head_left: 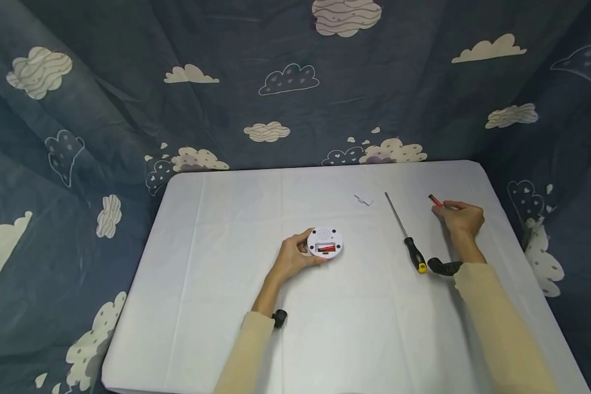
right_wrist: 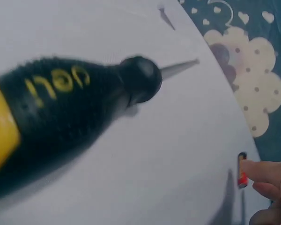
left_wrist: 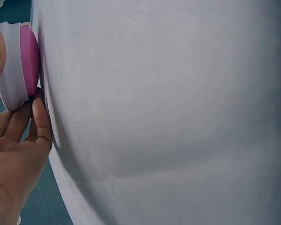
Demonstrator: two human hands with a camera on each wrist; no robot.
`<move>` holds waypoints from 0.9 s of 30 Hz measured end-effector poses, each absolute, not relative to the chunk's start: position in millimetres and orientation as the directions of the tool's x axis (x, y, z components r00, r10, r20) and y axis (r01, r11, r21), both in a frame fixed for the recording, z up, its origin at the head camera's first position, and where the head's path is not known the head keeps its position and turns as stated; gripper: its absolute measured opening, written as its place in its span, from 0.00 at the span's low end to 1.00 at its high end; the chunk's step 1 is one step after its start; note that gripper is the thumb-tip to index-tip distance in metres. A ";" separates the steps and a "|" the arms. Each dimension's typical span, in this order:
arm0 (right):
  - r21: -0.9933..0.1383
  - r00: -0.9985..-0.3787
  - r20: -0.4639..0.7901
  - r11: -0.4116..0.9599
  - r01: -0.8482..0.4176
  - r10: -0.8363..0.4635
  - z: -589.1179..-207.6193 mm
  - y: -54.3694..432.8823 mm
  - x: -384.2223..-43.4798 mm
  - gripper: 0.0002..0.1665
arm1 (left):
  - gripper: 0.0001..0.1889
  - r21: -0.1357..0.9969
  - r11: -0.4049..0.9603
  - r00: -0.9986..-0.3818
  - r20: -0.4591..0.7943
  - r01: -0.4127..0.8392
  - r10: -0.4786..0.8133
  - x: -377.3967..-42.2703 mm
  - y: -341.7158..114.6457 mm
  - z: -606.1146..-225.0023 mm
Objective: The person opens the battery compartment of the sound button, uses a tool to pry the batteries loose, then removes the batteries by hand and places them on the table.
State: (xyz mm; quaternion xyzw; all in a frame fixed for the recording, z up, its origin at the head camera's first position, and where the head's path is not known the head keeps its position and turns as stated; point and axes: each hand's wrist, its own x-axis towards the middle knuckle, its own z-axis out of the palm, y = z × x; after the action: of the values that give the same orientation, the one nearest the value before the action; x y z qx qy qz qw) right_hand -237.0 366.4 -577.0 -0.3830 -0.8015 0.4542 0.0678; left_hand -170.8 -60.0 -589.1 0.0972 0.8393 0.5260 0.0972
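Note:
My left hand (head_left: 294,254) holds a round white device (head_left: 332,236) by its left edge, between thumb and fingers. Speaker holes and an uncovered battery compartment face up, with a red battery (head_left: 326,249) lying in it. In the left wrist view the device's pink side (left_wrist: 30,61) faces the cloth, and the left hand (left_wrist: 21,150) is around its rim. Over the right part of the table, my right hand (head_left: 464,220) pinches another red battery (head_left: 434,200) with a black end. The right wrist view shows this battery (right_wrist: 242,180) at a fingertip.
A screwdriver (head_left: 413,254) with a black and yellow handle lies between the hands, left of the right forearm. Small thin pieces (head_left: 363,201), too small to make out, lie farther back. White cloth covers the table (head_left: 226,284); a dark cloud-patterned curtain (head_left: 285,109) hangs behind.

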 end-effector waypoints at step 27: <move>-0.759 -0.948 -0.004 0.618 -0.204 -0.318 -551.0 159.5 -162.7 0.11 | 0.49 0.891 0.445 -0.953 -0.058 0.084 0.296 -173.0 -63.5 -586.5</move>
State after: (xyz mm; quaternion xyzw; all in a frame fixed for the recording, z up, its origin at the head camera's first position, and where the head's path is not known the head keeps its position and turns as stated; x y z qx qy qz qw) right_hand -162.7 159.5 -551.0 0.1455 -0.8969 0.4119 -0.0692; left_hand -173.0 -63.5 -586.5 0.1125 0.8439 0.5144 0.1031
